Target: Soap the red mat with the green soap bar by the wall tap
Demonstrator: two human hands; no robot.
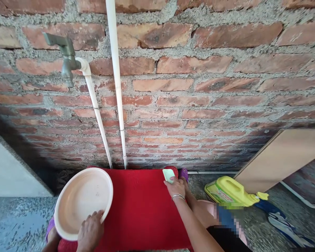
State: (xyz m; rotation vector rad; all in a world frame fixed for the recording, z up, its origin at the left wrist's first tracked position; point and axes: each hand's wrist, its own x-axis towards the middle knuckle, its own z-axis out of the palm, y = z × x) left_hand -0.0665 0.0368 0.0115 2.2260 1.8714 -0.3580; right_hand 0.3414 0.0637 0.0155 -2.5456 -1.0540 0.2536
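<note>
Nearest the viewer, the left hand [91, 227] is at the near right side of the basin [81, 199], its fingers bent over the rim; the thumb is hidden, so whether it grips or merely rests cannot be told. The basin is round, smooth, pale pink and apparently plastic, at the left end of the red bench [139, 206], whose matte covering looks like cloth.

Governing relation: the pale green piece [168, 174] is at the bench's far right corner, just beyond the right hand [176, 187], well apart from the basin, with red covering between. The right hand is the nearer, closed with thumb and fingers about the piece's near end. The visible part is flat and square-cornered; the long axis is partly covered and cannot be settled. A bracelet [179, 196] circles that wrist.

Farther right, a glossy yellow jug [227, 190] with a moulded handle lies on its side on rough grey floor [191, 187], near a smooth tan panel [280, 157]. Behind stand slim white pipes [118, 87], a grey-green tap [67, 56] and a coarse brick wall [173, 84] with uneven mortar.
</note>
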